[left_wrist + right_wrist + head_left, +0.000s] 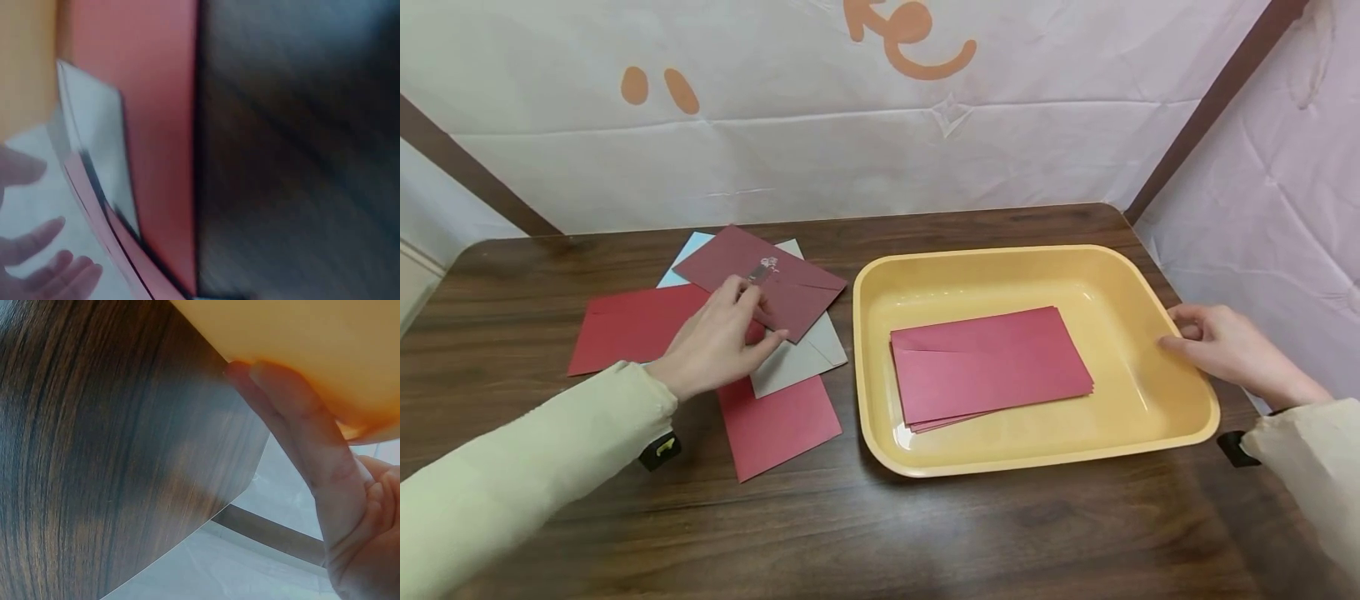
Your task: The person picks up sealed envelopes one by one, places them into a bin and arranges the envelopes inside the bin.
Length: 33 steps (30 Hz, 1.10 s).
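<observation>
In the head view my left hand (715, 337) is over a loose pile of envelopes, its fingertips at the dark maroon envelope (805, 296) on top; whether they touch it I cannot tell. The left wrist view has the thumb and loosely bent fingers (37, 250) apart, with nothing pinched between them. Under the maroon one lie a grey envelope (816, 350), a red envelope (632, 325) and a pinkish-red envelope (782, 425). At the right, my right hand (1232, 346) grips the rim of a yellow tray (1037, 454), fingers (306, 431) against its outer underside.
A stack of pinkish-red envelopes (992, 367) lies inside the tray. A light blue corner (688, 258) of another envelope pokes out behind the pile. The dark wooden table (925, 533) ends at a white printed cloth wall (820, 167).
</observation>
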Motion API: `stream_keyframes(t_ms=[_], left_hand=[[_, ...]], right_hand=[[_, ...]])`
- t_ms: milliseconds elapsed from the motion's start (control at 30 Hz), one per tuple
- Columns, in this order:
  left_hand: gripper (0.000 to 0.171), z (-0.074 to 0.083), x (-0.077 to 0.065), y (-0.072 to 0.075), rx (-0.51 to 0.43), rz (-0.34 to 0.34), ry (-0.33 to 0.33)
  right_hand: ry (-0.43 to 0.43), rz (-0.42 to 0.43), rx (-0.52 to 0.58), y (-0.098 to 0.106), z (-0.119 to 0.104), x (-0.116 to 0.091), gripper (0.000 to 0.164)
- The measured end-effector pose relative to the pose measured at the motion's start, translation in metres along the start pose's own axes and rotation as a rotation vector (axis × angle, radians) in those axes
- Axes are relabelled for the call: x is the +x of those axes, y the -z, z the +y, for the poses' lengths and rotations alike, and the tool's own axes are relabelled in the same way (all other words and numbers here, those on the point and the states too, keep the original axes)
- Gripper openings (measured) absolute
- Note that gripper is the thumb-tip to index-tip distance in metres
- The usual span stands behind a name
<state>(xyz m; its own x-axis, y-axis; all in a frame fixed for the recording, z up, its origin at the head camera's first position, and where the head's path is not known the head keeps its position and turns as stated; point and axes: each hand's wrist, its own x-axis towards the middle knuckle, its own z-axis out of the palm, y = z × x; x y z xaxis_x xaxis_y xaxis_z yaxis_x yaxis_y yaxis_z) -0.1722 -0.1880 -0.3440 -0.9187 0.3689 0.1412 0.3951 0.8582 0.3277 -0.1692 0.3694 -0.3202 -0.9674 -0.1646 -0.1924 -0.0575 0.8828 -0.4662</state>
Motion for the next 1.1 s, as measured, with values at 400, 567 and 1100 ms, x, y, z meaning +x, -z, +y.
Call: stream_keyframes(t_ms=[400,567,1100], left_hand=[[0.069,-0.04,0.012,-0.001,0.077,-0.112,-0.02],[0.079,-0.047,0.014,-0.004,0.088,-0.176,0.007],[0.073,-0.035,0.008,-0.012,0.119,-0.259,0.127]], right_hand=[[-0.001,-0.003,0.005,0.0,0.0,-0.001,0.039],[0.002,-0.007,0.019,-0.001,-0.001,0.0,0.037],[-0.001,-0.017,0.032,-0.001,-0.001,-0.001,0.039]])
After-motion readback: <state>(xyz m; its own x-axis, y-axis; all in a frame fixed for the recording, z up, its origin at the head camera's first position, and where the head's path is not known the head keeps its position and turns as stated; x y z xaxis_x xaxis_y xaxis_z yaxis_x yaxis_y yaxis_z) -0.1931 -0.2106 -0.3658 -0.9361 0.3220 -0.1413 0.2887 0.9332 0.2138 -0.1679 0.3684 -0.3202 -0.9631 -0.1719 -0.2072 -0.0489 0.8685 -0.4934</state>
